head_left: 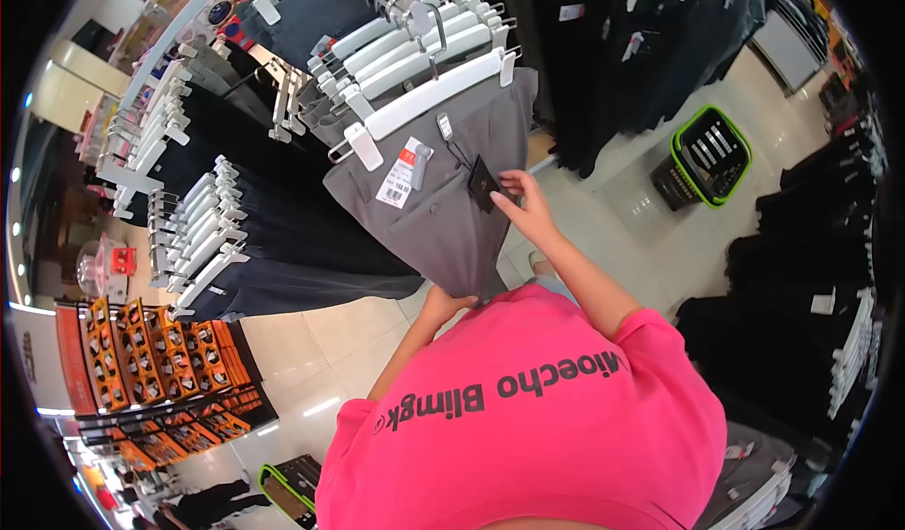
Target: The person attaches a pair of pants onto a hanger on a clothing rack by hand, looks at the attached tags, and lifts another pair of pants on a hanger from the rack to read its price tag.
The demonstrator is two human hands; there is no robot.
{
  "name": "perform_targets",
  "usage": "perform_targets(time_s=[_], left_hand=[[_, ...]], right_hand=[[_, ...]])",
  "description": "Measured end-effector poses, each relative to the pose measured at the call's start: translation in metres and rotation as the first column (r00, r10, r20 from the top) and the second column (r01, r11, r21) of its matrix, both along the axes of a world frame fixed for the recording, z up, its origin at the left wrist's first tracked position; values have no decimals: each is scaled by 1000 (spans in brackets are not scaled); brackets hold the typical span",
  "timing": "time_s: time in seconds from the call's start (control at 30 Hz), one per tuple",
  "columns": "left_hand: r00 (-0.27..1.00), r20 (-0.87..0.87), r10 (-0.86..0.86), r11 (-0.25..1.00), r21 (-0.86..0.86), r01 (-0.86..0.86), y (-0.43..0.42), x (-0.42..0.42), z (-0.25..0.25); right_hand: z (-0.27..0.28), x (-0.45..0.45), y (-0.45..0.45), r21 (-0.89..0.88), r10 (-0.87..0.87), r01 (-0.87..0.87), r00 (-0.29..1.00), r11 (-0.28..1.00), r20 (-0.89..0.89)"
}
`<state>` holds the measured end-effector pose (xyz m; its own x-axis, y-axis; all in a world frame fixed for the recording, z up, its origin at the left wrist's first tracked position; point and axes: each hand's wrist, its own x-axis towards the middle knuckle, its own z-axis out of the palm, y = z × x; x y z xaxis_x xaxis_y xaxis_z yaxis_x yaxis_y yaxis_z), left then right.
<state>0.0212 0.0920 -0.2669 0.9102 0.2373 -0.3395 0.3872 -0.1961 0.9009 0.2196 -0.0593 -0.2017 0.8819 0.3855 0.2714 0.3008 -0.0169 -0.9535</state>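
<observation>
Grey trousers [443, 219] hang in front of me from a white clip hanger [438, 94] on the rack. My right hand [521, 202] pinches the edge of a black hang tag [484, 183], which dangles on a cord from the trousers. Left of it, a white and red price label [401, 173] lies flat on the cloth beside a grey security tag [420, 166]. Lower down, my left hand [447, 307] grips the bottom of the hanging trousers, with its thumb on the cloth and its other fingers mostly hidden.
More dark trousers [311, 247] on white hangers fill the rack at left. Black garments [632, 68] hang at upper right and along the right side. A black shopping basket [712, 157] with a green rim stands on the floor. An orange display rack [156, 356] is at lower left.
</observation>
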Motion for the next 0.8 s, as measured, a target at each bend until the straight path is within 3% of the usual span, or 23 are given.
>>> perform_targets(time_s=[0.07,0.2,0.27,0.3,0.4,0.47,0.53,0.6,0.73,0.8], left_hand=[[998,34,47,998,-40,-46,-1,6,-8],[981,123,152,988,-16,-151,-9,13,2],[976,25,218,976,-26,-217,-12,15,12],[970,25,243,970,-31,-242,-11,15,6],[920,-9,391,920,23,-391,-6,8,-21],[891,-170,420,907,110,-406,-1,7,-32],[838,-203,506,854,254,-454,-11,17,-3],[811,-145,567,812,265,-521,-16,22,-6],[740,-112,664,742,219,-633,-12,30,-35],[723,-131,678,730,239,-641,-10,37,-38]], right_hand=[[7,18,17,53,63,-64,998,997,22],[-6,43,37,-22,180,-179,978,984,109],[-6,53,38,101,456,-445,860,890,-229],[0,52,39,192,436,-400,873,896,-219],[-9,65,31,210,505,-460,809,863,-302],[2,68,18,272,562,-492,733,827,-384],[24,72,1,322,599,-506,647,800,-471],[42,76,-12,383,622,-498,526,778,-580],[46,85,-18,390,637,-517,492,762,-593],[61,89,-20,353,667,-605,433,713,-606]])
